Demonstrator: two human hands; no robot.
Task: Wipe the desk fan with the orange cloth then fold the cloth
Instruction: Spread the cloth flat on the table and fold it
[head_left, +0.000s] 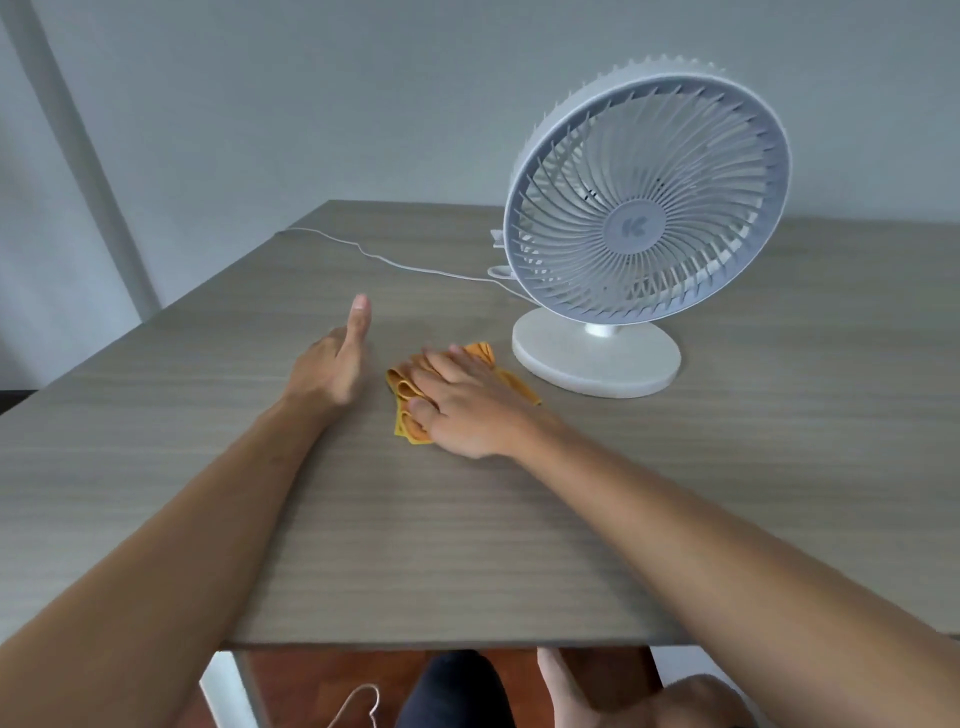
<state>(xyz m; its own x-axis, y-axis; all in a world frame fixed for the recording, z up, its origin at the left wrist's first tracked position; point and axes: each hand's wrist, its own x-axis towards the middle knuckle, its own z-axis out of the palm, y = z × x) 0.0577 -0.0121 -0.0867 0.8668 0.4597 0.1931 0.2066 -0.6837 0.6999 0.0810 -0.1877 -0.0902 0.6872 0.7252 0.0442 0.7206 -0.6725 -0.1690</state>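
Note:
A white desk fan (644, 213) stands upright on its round base (597, 361) at the right of the wooden table (467, 519), its grille facing me. The orange cloth (402, 395) lies bunched on the table just left of the base. My right hand (462, 405) lies flat on top of the cloth, fingers spread over it and thumb on its near edge, covering most of it. My left hand (337, 358) hovers a little to the left of the cloth, apart from it, thumb up and fingers loose, holding nothing.
A thin white cable (389, 262) runs from the fan's back across the table to the far left edge. The table's near edge is close to my body; my knees and a wire hanger (358, 701) show on the floor below. A grey wall stands behind.

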